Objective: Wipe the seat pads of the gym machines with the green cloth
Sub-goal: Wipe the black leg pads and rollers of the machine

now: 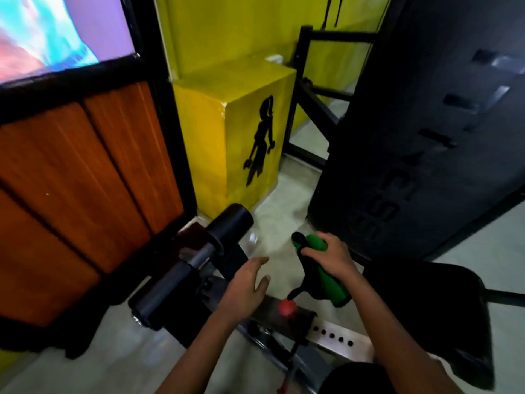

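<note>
My right hand (331, 258) grips the green cloth (329, 282), which has a black edge and hangs bunched below the fist. My left hand (248, 282) hovers open beside it, fingers relaxed, holding nothing. Both hands are above the machine's metal frame. A black seat pad (431, 305) lies at the lower right, just right of my right forearm. A large black back pad (412, 123) rises tilted behind it. Two black foam roller pads (227, 223) sit on a bar left of my left hand.
A red adjustment knob (287, 307) and a steel bar with several holes (335, 335) lie under my hands. A yellow box with a black figure (241, 132) stands ahead, a wood-panelled partition (85, 180) on the left, a black rack frame (312, 89) behind. The floor is pale.
</note>
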{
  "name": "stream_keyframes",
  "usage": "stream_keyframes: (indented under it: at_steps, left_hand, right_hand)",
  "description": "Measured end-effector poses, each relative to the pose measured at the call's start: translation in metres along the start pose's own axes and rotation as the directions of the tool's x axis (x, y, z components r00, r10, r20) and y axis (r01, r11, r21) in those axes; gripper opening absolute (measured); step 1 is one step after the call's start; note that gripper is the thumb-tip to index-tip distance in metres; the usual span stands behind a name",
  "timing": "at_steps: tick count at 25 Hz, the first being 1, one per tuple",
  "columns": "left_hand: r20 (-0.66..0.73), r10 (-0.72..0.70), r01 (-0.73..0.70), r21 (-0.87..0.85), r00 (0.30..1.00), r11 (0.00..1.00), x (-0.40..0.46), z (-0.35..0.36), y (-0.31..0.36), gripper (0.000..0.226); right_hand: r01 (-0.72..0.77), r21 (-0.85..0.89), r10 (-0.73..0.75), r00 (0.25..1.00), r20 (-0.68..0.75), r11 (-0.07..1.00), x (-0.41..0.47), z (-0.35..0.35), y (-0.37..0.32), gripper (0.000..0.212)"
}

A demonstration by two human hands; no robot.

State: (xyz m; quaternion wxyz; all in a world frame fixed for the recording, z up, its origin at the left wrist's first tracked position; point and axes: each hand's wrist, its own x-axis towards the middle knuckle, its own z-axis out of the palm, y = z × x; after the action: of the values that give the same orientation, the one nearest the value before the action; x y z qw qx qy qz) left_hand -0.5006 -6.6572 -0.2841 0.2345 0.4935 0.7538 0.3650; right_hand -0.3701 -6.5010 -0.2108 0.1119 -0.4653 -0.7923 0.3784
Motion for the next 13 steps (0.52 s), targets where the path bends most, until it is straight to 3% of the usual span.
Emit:
stream_keyframes:
  at_steps: [8,13]
  left_hand:
    - [-0.131,0.007,0.001,0.058,0.991,0.998,-0.014,-0.077,-0.01,0.039]
    - [-0.212,0.021,-0.006,0.071,0.977,0.997,-0.022,-0.11,-0.034,0.04]
  right_hand:
    - [0.118,0.068,-0.122,0.99,0.067,0.991,0.005,0.032,-0.074,0.017]
    - [0.196,0.069,-0.203,0.974,0.102,0.978,0.012,0.066,-0.107,0.022]
